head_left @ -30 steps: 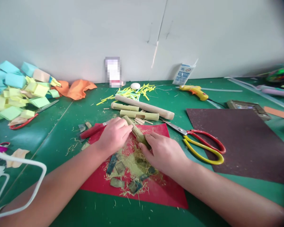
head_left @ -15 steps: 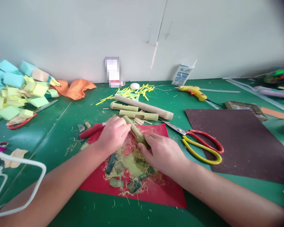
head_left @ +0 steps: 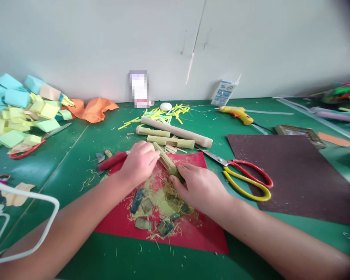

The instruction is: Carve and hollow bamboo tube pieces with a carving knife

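Observation:
My left hand [head_left: 140, 163] is closed over the far part of a short bamboo stick [head_left: 167, 161], and a red-handled knife [head_left: 113, 160] sticks out to its left. My right hand [head_left: 200, 186] grips the near end of the same stick. The stick lies tilted over a red sheet [head_left: 192, 233]. A heap of yellow-green shavings and dark peel chips [head_left: 154, 206] lies on the sheet below both hands.
More bamboo sticks [head_left: 175, 134] lie behind the sheet, with cut paper strips [head_left: 163, 113]. Red-and-yellow scissors [head_left: 245, 177] and a brown sheet [head_left: 297, 175] lie to the right, a yellow glue gun [head_left: 236, 112] behind. Coloured folded papers [head_left: 20, 112] and red scissors [head_left: 32, 147] lie at left.
My left hand has slid slightly away along the stick. The right hand holds its place.

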### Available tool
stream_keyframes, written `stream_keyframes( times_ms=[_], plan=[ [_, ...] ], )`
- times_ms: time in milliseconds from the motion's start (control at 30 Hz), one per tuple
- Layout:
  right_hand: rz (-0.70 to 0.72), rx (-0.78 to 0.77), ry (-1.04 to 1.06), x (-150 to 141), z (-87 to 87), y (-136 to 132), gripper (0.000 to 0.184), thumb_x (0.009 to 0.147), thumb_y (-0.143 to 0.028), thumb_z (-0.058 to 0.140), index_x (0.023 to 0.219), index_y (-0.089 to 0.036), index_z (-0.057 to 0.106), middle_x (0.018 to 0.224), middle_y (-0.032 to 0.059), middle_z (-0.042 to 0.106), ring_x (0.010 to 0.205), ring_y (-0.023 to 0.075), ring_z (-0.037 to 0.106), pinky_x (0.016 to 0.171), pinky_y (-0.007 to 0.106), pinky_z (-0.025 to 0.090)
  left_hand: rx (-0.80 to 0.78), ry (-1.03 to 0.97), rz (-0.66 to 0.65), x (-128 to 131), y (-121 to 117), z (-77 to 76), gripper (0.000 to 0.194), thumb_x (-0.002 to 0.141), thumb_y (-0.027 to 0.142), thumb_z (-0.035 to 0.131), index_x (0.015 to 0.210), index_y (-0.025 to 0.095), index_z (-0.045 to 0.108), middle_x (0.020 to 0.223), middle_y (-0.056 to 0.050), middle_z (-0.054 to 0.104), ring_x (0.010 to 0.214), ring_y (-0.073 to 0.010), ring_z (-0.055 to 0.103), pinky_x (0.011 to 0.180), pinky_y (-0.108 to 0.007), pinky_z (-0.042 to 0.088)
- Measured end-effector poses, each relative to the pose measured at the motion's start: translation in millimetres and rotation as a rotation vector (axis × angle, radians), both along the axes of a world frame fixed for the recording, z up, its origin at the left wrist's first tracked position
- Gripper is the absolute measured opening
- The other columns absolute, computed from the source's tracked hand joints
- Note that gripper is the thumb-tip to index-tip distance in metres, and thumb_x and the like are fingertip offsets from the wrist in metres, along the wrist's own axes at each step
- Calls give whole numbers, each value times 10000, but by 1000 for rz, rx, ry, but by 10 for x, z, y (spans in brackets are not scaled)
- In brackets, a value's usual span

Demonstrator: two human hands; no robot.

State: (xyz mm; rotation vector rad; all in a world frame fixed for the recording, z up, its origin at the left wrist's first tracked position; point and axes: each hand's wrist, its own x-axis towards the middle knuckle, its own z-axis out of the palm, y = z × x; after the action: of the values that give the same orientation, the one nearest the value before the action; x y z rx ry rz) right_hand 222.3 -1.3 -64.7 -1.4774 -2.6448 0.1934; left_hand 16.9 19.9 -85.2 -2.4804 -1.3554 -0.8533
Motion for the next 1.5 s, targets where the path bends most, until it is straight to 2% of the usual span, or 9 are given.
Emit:
stream_keyframes(
  times_ms=[133, 267, 433, 633, 767, 967, 1233, 1500],
  plan=[
    [-11, -9, -3, -9, 8, 19, 287, 901, -371, 420, 826, -166, 607, 822, 52, 666, 719, 193, 624, 559, 298, 290, -7, 4, -43, 29, -25, 9, 230, 921, 214, 480, 782, 160, 655, 730, -45, 587, 737, -170, 512, 716, -326, 406],
    [-26, -1, 9, -22, 2, 26, 292, 907, -369, 402, 830, -170, 602, 831, 50, 664, 730, 195, 627, 552, 298, 284, 15, -12, -19, 20, -23, 16, 224, 914, 211, 490, 766, 164, 651, 746, -47, 602, 746, -172, 522, 737, -336, 414],
    [-16, 5, 25, -11, -18, -4, 271, 900, -366, 410, 805, -182, 584, 816, 33, 650, 686, 180, 619, 526, 291, 261, 49, -138, 47, -70, -12, 35, 145, 891, 190, 529, 877, 154, 669, 801, -54, 625, 777, -170, 547, 752, -324, 440],
    [-22, 11, 4, 16, -12, 14, 255, 875, -379, 424, 754, -190, 546, 757, 26, 627, 637, 166, 594, 514, 284, 232, 69, 3, 126, -174, 54, 22, 176, 889, 171, 515, 927, 164, 687, 833, -59, 648, 800, -188, 564, 768, -337, 449],
    [-24, 22, 10, 18, -24, 23, 234, 854, -379, 448, 741, -195, 538, 748, 18, 626, 630, 160, 584, 512, 282, 222, 52, 37, 97, -168, 68, 16, 178, 881, 172, 518, 948, 169, 683, 849, -61, 643, 804, -190, 556, 772, -338, 458],
    [11, 39, 21, 9, -31, -6, 249, 866, -378, 437, 775, -182, 561, 763, 28, 620, 644, 164, 583, 520, 286, 234, 29, -84, 59, -210, 102, -11, 156, 891, 200, 531, 896, 152, 680, 855, -65, 628, 827, -177, 562, 788, -316, 478],
    [16, 30, 20, 15, -45, -4, 283, 874, -391, 427, 760, -174, 570, 744, 31, 601, 626, 163, 570, 513, 289, 241, 42, -23, 64, -273, 132, -46, 189, 908, 185, 496, 978, 158, 670, 853, -66, 644, 828, -179, 566, 773, -318, 482],
    [17, 22, 41, 13, -60, -15, 282, 875, -384, 432, 763, -168, 575, 757, 39, 609, 646, 166, 574, 539, 292, 273, -3, -118, -45, -117, 43, -26, 140, 890, 189, 534, 892, 156, 669, 798, -50, 597, 773, -167, 533, 744, -321, 475]
  ],
)
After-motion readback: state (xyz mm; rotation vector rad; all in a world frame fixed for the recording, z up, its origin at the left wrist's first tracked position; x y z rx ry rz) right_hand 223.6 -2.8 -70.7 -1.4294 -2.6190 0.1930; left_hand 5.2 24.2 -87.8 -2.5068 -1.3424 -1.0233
